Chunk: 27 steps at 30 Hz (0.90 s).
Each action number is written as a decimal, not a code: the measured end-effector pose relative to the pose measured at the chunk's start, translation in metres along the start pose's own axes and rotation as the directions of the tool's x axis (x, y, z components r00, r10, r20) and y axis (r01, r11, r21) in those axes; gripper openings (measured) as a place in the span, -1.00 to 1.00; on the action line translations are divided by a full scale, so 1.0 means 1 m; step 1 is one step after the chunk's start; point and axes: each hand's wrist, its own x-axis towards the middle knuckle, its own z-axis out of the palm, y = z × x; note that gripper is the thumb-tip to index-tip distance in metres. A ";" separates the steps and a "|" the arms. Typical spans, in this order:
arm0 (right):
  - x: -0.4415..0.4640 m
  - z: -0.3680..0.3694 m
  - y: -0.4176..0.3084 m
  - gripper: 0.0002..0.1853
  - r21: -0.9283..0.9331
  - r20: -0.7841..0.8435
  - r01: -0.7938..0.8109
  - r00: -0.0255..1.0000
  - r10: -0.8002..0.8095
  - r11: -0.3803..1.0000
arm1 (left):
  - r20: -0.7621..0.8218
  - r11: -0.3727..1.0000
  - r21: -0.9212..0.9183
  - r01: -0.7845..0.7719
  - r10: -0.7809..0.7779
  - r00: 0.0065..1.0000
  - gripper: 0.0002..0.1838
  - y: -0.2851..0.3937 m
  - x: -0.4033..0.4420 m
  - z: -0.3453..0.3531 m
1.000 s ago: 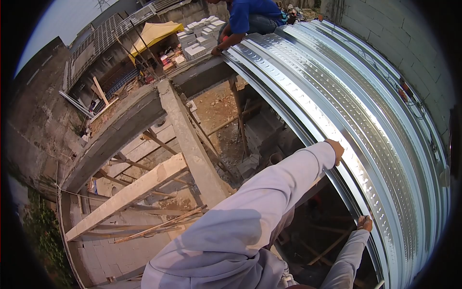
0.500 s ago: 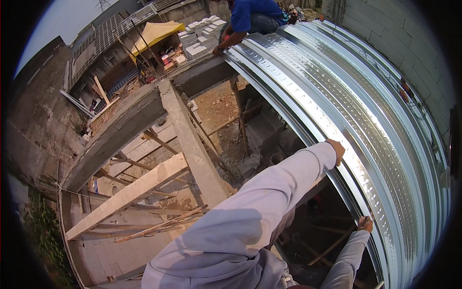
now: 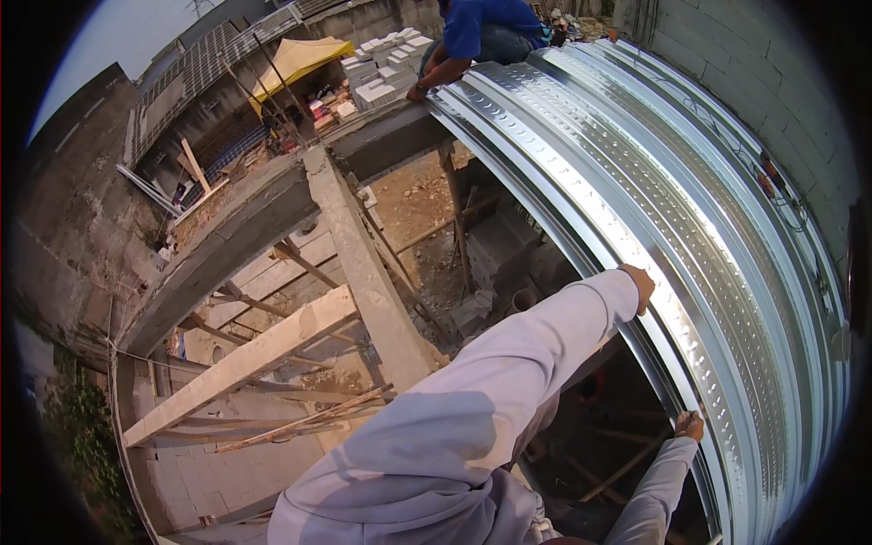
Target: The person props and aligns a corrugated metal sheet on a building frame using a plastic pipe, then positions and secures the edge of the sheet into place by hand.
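Metal sheeting point(image 3: 607, 211), shiny and bumpy, lies beside a dark hole point(image 3: 595, 395) in the head view. The person's left hand point(image 3: 640, 289) curls tight on its near edge; the right hand point(image 3: 689, 425) grips lower down. Another person point(image 3: 481, 29) crouches by the far end. Holding seems the step now; any shift calls for teamwork.

Metal sheets point(image 3: 677, 263) present a bright, glossy silver finish, ribbed lengthwise and studded with raised dimples. Sleeves point(image 3: 509, 372) are pale, matt cloth, visibly creased. The long beam point(image 3: 360, 259) appears to be bare concrete, dull and rough-faced. The wall point(image 3: 745, 82) is matt grey blockwork with visible joints. The pole point(image 3: 457, 218) is unpolished wood. The blue shirt point(image 3: 495, 27) is matt cloth.
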 end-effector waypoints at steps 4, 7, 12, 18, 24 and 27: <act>-0.014 0.008 -0.004 -0.73 0.020 -0.004 0.023 1.000 -0.022 1.000 | 0.003 1.000 -0.008 -0.004 0.004 1.000 -0.70 0.001 -0.001 -0.001; -0.008 0.004 -0.004 -0.74 0.018 0.026 0.019 0.999 -0.019 1.000 | 0.008 1.000 0.010 0.001 -0.001 1.000 -0.69 0.002 -0.004 -0.004; 0.015 -0.014 0.000 -0.74 -0.002 0.182 0.010 0.983 -0.010 1.000 | 0.008 1.000 0.006 0.007 -0.007 1.000 -0.68 0.003 -0.005 -0.005; -0.013 0.007 -0.005 -0.77 0.012 0.010 0.015 1.000 -0.015 1.000 | 0.006 1.000 0.006 0.000 0.000 1.000 -0.69 0.002 -0.003 -0.004; 0.009 -0.007 0.000 -0.76 -0.002 0.097 -0.005 0.995 0.005 1.000 | 0.004 1.000 0.012 -0.007 0.006 1.000 -0.69 0.002 -0.003 -0.003; 0.008 -0.005 0.002 -0.76 0.031 0.061 0.014 0.998 -0.016 0.999 | 0.011 1.000 0.010 -0.001 0.001 1.000 -0.69 0.002 -0.004 -0.004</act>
